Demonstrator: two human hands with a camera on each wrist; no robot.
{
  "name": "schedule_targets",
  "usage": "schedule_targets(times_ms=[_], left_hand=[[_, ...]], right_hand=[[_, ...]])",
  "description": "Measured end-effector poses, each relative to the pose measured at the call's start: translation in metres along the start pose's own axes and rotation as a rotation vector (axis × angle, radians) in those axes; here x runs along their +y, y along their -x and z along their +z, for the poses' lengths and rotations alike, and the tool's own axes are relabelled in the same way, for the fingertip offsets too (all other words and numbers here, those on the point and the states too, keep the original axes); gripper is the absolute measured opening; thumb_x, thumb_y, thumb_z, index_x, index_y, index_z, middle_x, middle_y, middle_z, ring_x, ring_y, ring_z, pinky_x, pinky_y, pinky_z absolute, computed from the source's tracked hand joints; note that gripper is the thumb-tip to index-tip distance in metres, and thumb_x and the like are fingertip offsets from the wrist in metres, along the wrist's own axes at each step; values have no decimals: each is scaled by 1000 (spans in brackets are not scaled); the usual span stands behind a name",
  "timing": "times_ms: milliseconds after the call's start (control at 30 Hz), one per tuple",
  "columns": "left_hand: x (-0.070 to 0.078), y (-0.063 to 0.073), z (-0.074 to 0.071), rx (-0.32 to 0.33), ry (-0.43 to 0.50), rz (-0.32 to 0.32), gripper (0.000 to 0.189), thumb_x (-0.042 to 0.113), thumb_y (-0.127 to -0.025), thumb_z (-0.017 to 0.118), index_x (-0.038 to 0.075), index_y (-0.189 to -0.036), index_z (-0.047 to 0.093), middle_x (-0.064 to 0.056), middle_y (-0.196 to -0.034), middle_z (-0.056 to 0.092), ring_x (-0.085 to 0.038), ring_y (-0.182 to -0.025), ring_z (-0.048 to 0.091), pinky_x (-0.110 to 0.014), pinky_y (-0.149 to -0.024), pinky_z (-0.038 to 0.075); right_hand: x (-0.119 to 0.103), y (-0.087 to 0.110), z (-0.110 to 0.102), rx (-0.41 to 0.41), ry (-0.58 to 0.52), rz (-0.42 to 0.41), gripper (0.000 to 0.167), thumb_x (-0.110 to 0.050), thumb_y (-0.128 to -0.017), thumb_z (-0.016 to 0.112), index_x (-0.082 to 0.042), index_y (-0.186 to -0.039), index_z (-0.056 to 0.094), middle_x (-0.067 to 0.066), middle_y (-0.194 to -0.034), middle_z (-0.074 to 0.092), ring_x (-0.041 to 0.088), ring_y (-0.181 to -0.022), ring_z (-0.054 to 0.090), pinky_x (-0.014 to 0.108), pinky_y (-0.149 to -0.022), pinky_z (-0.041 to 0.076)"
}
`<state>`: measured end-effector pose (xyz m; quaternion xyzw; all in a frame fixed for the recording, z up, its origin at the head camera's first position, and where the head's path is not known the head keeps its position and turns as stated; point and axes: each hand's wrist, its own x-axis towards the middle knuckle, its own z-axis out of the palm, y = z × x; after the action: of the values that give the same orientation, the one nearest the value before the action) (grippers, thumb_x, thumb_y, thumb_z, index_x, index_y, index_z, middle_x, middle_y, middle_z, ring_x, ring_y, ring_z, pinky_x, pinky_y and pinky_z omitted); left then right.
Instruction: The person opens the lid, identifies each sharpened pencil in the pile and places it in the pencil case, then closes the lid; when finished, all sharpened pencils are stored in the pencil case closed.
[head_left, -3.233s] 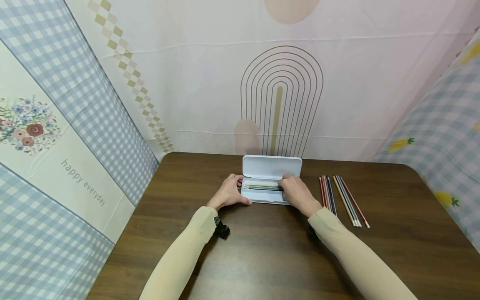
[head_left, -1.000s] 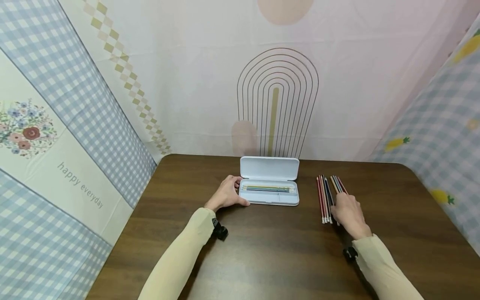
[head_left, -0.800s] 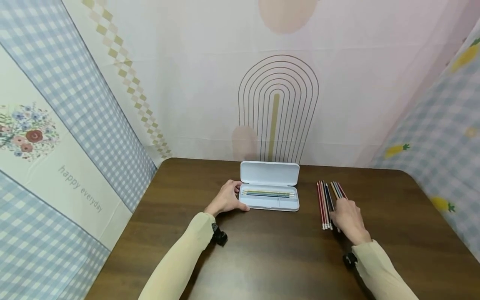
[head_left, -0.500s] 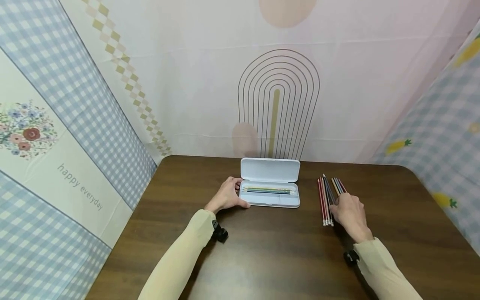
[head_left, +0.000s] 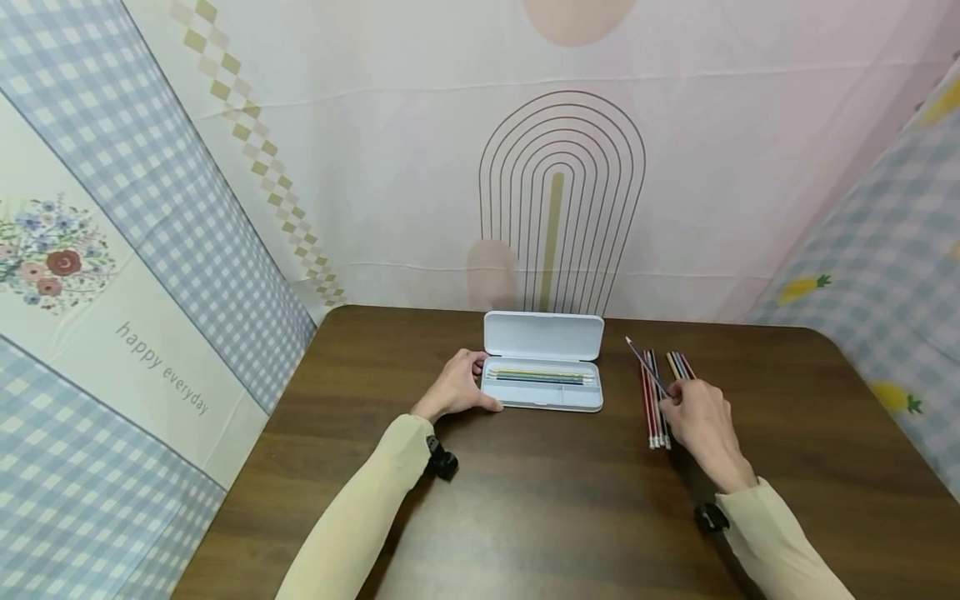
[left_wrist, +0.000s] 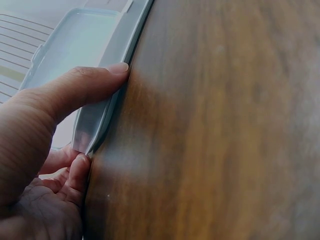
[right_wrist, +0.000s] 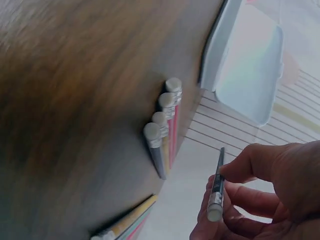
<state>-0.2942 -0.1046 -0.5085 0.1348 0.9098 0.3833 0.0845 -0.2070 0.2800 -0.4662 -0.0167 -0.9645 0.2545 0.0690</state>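
Observation:
A white hinged pencil case (head_left: 543, 398) lies on the table with its lid up. Several pencils (head_left: 536, 377) lie in its rear compartment. My left hand (head_left: 455, 385) grips the case's left end; in the left wrist view the thumb (left_wrist: 85, 90) presses its front side and curled fingers touch the end. To the right, my right hand (head_left: 701, 425) pinches a dark pencil (head_left: 643, 362) near its eraser end. That pencil is raised, its tip pointing to the far left, and its white eraser (right_wrist: 215, 214) faces the right wrist camera.
Below the raised pencil, several pencils (head_left: 649, 421) lie side by side, eraser ends toward me. Another small group of pencils (head_left: 681, 367) lies to their right, partly hidden by the right hand. A printed cloth (head_left: 405, 192) hangs behind the brown wooden table (head_left: 517, 508).
My right hand has gone from inside the case to the pencils on the right and picked up a dark one, its tip swinging up and left. My left hand stays on the case.

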Motion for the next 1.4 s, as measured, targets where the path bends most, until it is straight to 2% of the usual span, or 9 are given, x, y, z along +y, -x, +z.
schedule_targets(times_ms=[167,367,667,867,1200,1400], left_hand=[[0,0,0,4,-4,-3,92,25,-68,104,0,-146,61,-12,-130,59,-23,-115,58,-36,-104,52],[0,-1,1,7,-11,-7,92,25,-68,104,1,-146,61,-12,-131,59,-23,-117,58,-37,-105,52],[0,-1,0,3,-12,-7,92,26,-68,104,1,-146,61,-13,-133,59,-23,-118,58,-38,-107,52],[-1,-2,1,2,-15,-14,93,27,-68,104,2,-147,61,-12,-132,59,-23,-118,58,-37,-107,52],[-2,-1,2,8,-7,-11,94,26,-68,104,2,-147,61,-11,-131,59,-22,-116,58,-36,-105,52],[-1,-1,3,4,-7,-13,93,26,-68,104,2,-147,61,-11,-131,58,-22,-116,57,-36,-105,51]], right_hand=[[-8,3,-1,44,1,-75,11,-7,-94,69,2,-93,75,14,-81,73,26,-71,62,37,-62,46],[-18,4,-1,23,-32,-115,13,-4,-94,67,4,-100,76,15,-83,72,24,-72,59,34,-61,43],[-23,5,-3,50,-35,-108,12,-4,-93,68,5,-98,76,15,-82,73,24,-72,60,34,-62,44],[-29,5,-5,0,-30,-123,15,-3,-94,69,7,-103,76,17,-86,71,26,-75,59,33,-61,44],[-43,-5,10,0,-10,-302,10,3,-93,69,6,-99,77,18,-93,71,25,-79,60,37,-70,48],[-51,-18,22,-81,-8,-328,12,2,-99,69,7,-107,77,18,-99,70,26,-83,59,38,-73,52]])
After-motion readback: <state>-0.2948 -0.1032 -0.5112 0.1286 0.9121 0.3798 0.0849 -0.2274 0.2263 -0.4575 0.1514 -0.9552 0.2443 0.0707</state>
